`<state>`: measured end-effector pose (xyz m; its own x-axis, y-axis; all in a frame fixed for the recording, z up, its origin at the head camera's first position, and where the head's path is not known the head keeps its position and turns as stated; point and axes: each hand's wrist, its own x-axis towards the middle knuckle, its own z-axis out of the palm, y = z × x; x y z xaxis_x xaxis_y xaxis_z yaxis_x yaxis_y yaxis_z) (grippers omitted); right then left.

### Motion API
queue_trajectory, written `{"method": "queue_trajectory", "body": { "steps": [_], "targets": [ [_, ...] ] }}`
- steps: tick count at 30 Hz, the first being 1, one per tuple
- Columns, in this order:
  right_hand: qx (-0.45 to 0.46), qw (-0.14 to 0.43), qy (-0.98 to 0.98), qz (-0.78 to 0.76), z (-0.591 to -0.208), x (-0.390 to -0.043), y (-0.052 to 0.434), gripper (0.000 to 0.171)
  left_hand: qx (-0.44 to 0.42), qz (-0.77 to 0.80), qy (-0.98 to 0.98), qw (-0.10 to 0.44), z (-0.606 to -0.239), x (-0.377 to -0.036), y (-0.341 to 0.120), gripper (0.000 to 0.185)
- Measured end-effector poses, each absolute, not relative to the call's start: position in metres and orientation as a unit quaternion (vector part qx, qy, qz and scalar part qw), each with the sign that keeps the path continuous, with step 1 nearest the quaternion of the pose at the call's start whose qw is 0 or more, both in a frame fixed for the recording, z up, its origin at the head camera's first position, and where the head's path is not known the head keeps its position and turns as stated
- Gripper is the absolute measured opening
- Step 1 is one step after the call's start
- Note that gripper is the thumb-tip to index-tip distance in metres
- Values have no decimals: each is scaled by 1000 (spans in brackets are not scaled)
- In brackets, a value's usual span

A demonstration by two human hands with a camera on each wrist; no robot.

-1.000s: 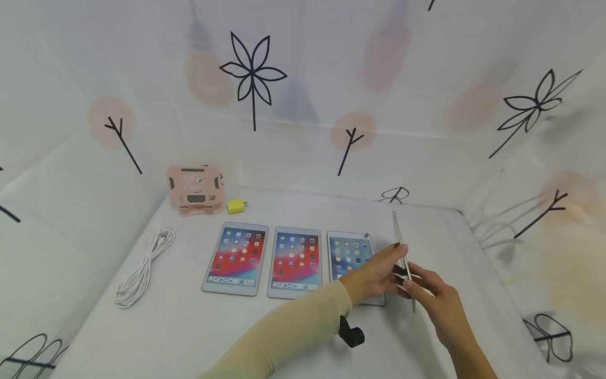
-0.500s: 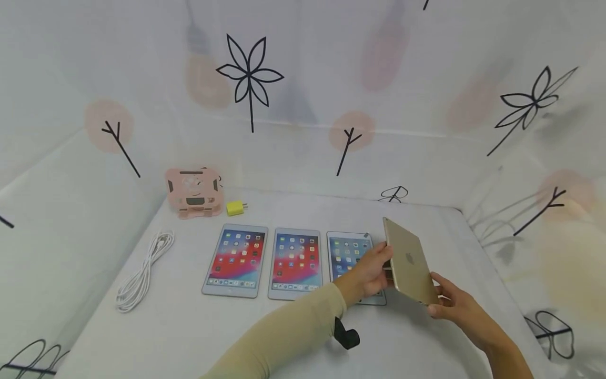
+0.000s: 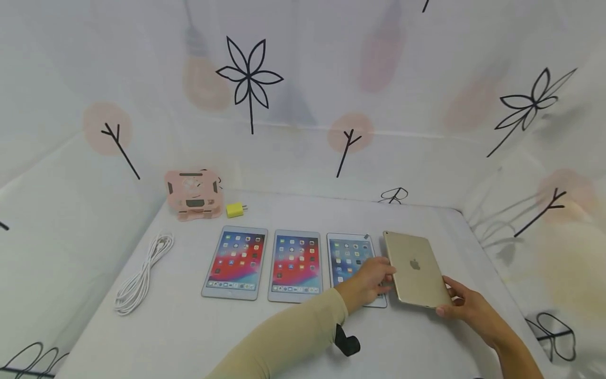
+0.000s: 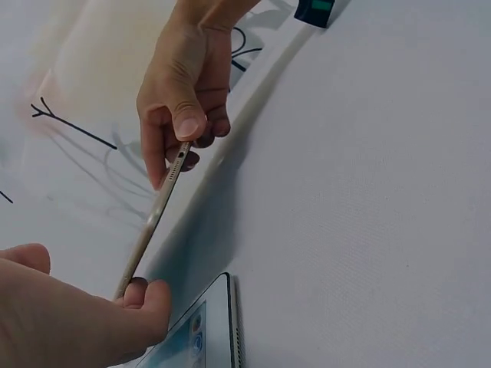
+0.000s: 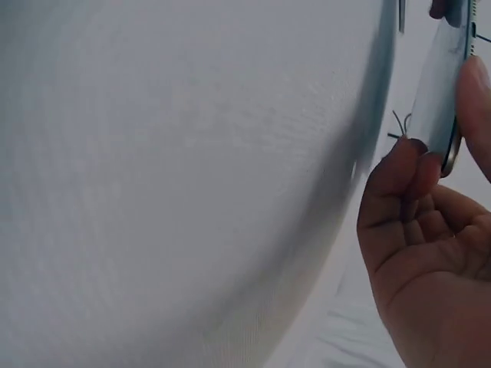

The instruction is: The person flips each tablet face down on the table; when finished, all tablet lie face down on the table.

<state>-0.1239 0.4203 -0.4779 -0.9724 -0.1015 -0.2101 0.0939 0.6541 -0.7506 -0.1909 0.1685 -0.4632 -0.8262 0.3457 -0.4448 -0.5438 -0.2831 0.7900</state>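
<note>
Thin gold metal tablet, apple logo up, pinched by left hand and right hand above white cloth-covered bench.

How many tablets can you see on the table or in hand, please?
4. Three lie face up in a row: left tablet, middle tablet, right tablet, partly behind the left hand. The gold tablet is held back-up by both hands; right hand.
</note>
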Motion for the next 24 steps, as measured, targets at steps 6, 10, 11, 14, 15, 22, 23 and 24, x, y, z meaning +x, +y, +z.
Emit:
{"method": "queue_trajectory", "body": {
  "steps": [6,10,11,14,15,22,23,24],
  "targets": [
    [0,135,911,-391,-479,-124,423,88,-67,792,533,291,-464,-191,170,42],
    [0,143,920,-366,-481,-128,426,88,-65,797,519,301,-463,-191,169,59],
    [-2,145,922,-360,-481,-130,426,89,-66,799,515,303,-463,-191,168,62],
    [-4,150,928,-342,-480,-134,428,89,-61,803,505,311,-464,-191,167,63],
    [-3,151,930,-335,-480,-136,427,90,-59,804,501,314,-464,-191,166,63],
    [20,177,937,-301,-474,-140,424,98,-42,813,467,346,-467,-192,162,69],
    [21,179,937,-298,-474,-140,423,99,-40,813,463,350,-467,-193,161,69],
    [23,180,940,-290,-473,-140,423,99,-40,814,459,353,-467,-193,161,69]
  ]
}}
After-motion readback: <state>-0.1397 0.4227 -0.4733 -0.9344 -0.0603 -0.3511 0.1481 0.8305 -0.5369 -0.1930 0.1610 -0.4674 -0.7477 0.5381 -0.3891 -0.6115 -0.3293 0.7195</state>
